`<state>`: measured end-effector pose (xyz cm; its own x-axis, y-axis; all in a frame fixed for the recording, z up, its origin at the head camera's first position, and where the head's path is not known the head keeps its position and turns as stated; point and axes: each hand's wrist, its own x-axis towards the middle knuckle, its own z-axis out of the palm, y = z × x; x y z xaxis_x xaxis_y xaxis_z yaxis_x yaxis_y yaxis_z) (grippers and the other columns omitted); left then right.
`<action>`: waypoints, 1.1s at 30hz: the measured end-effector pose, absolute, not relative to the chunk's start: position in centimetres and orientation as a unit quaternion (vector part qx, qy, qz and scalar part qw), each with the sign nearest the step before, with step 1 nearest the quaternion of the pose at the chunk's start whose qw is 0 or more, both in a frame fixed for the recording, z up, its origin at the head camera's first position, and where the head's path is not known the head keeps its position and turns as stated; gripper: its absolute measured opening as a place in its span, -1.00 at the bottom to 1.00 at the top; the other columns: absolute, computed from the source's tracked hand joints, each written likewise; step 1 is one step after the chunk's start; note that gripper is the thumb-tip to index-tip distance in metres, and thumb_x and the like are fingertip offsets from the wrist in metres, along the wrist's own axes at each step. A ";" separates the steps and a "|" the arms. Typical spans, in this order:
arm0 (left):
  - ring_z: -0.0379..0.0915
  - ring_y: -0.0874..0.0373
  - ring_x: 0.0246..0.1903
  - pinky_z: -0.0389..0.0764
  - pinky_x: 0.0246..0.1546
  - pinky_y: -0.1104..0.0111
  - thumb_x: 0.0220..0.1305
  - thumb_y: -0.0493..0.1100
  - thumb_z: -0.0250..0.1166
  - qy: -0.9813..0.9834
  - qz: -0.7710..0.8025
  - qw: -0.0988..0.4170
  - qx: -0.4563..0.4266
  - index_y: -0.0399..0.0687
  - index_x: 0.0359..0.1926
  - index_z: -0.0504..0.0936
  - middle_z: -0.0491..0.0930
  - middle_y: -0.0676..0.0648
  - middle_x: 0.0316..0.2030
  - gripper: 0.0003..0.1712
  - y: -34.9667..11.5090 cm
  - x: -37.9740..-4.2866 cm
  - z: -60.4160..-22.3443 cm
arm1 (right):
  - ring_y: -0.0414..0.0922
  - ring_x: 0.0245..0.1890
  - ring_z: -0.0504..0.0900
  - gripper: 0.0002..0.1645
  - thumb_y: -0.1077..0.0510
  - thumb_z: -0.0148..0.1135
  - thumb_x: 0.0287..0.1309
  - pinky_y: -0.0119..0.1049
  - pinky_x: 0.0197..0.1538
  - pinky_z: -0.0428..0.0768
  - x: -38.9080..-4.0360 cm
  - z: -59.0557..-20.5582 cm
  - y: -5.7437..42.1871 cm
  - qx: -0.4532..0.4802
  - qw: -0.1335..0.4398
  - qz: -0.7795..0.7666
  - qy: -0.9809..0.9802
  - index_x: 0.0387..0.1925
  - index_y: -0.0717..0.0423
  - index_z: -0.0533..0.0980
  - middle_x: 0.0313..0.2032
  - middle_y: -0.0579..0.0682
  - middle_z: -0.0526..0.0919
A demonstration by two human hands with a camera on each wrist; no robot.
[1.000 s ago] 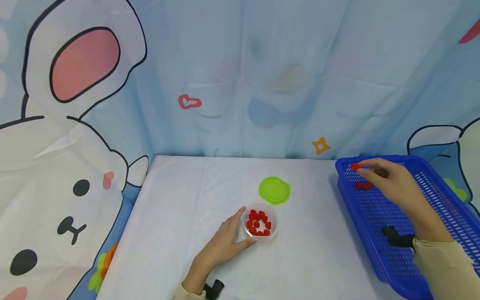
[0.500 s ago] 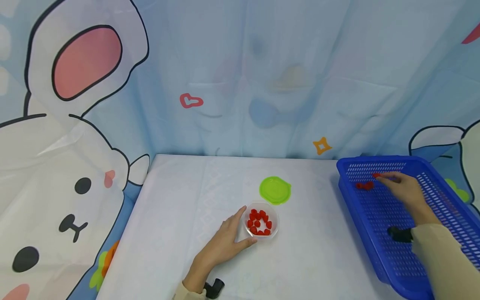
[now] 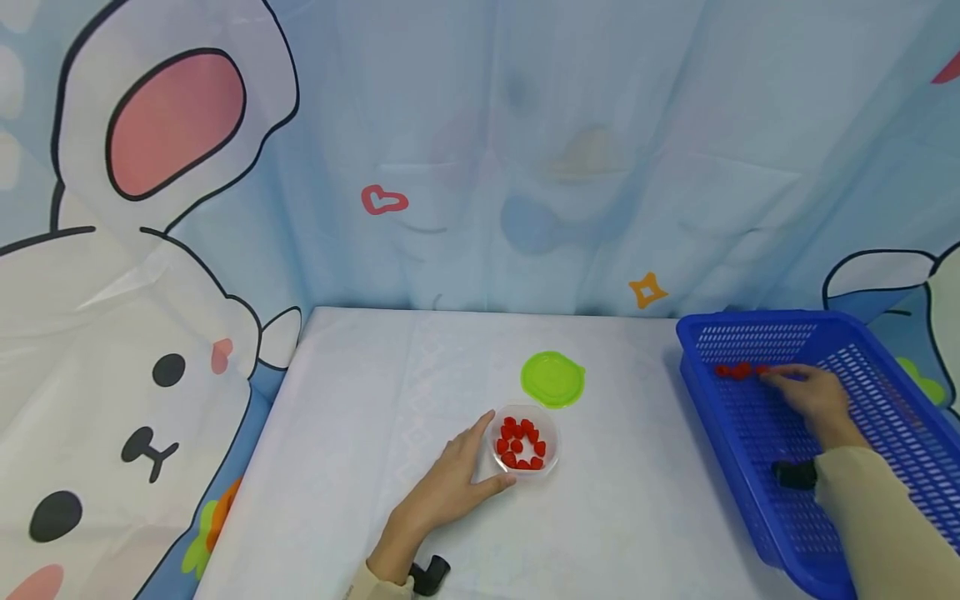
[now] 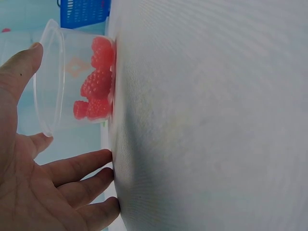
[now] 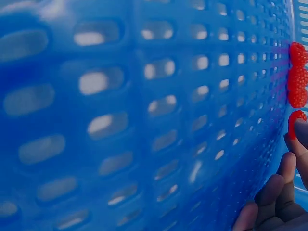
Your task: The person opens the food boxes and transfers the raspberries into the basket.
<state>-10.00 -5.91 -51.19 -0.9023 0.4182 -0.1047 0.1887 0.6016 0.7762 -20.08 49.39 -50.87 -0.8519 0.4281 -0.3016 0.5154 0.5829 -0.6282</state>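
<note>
My left hand point(image 3: 446, 487) steadies a clear plastic cup point(image 4: 72, 72), thumb and index finger at its rim on either side, the other fingertips down on the white cloth. Several red raspberries point(image 4: 98, 84) lie on the cup's bottom. Inside the blue plastic basket point(image 3: 757, 500) on the right, my right hand point(image 3: 817, 400) pinches one raspberry point(image 5: 296, 122) between thumb and finger, low over the slotted floor. It is in line with a short row of raspberries point(image 3: 741, 371), with a narrow gap between in the right wrist view.
A green lid point(image 3: 553, 379) lies on the white tablecloth point(image 3: 360, 433) just behind the cup. The basket's raised wall point(image 3: 708, 467) stands between it and the cup. A printed blue curtain point(image 3: 450, 167) hangs behind the table.
My right hand has carried its raspberry rightward and down, from above the basket's back left to the row on the floor. My left hand and the cup have stayed put.
</note>
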 end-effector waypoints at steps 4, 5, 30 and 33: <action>0.11 -0.12 0.42 0.32 0.28 -0.12 0.22 0.32 0.35 0.884 0.412 0.140 0.172 0.28 0.60 -0.07 0.19 -0.12 0.46 0.10 -5.8 -10.1 -51.1 | 0.49 0.28 0.13 -0.34 0.03 0.09 0.43 0.42 0.22 0.17 -20.1 -50.8 49.5 0.263 0.059 -0.369 0.889 0.27 0.51 0.31 0.31 0.57 0.15; 0.11 -0.12 0.42 0.32 0.28 -0.12 0.22 0.31 0.35 0.884 0.412 0.139 0.172 0.28 0.60 -0.07 0.19 -0.12 0.46 0.10 -5.8 -10.1 -51.1 | 0.49 0.28 0.14 -0.35 0.03 0.08 0.43 0.42 0.21 0.18 -20.0 -50.7 49.4 0.261 0.056 -0.371 0.889 0.27 0.51 0.31 0.31 0.57 0.15; 0.10 -0.12 0.42 0.30 0.28 -0.13 0.22 0.35 0.33 0.883 0.415 0.139 0.170 0.29 0.60 -0.07 0.18 -0.13 0.46 0.10 -5.8 -10.0 -51.2 | -0.08 -0.24 0.37 -0.31 -0.34 0.15 0.30 -0.18 -0.42 0.34 -16.1 -36.1 36.6 0.053 -0.035 -0.401 0.914 0.24 0.00 0.51 -0.10 -0.08 0.50; 0.11 -0.12 0.42 0.31 0.28 -0.13 0.22 0.31 0.35 0.883 0.415 0.141 0.168 0.30 0.60 -0.07 0.19 -0.12 0.46 0.09 -5.8 -10.0 -51.3 | -0.09 -0.38 0.35 -0.46 -0.24 0.20 0.33 -0.17 -0.51 0.27 -15.3 -35.4 35.2 0.026 -0.042 -0.421 0.906 0.18 -0.04 0.55 -0.24 -0.08 0.52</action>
<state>-10.04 -5.82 -51.26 -0.9036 0.4143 -0.1091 0.1805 0.5991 0.7801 -15.27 35.23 -35.36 -0.9950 0.0829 0.0549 0.0116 0.6449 -0.7642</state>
